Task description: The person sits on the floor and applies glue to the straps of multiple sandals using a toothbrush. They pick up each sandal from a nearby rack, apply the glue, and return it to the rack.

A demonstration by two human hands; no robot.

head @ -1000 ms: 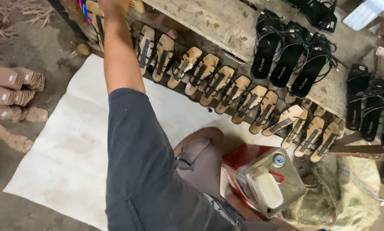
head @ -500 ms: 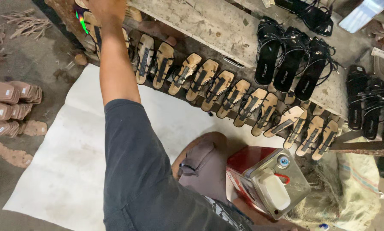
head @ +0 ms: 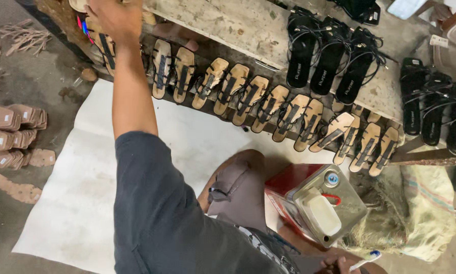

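A row of sandals leans against the front of the worktop, with strappy sandals lying on top of it. A sheet is spread on the floor before the row. Left of the sheet sit stacked soles. Right of it stands a tin can, a sack beside it.

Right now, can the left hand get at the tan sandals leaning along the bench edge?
Probably yes. The left hand is already stretched out at the far left end of the tan sandals, and only a bare white sheet lies between the person and the row. The far-right pairs look a longer stretch.
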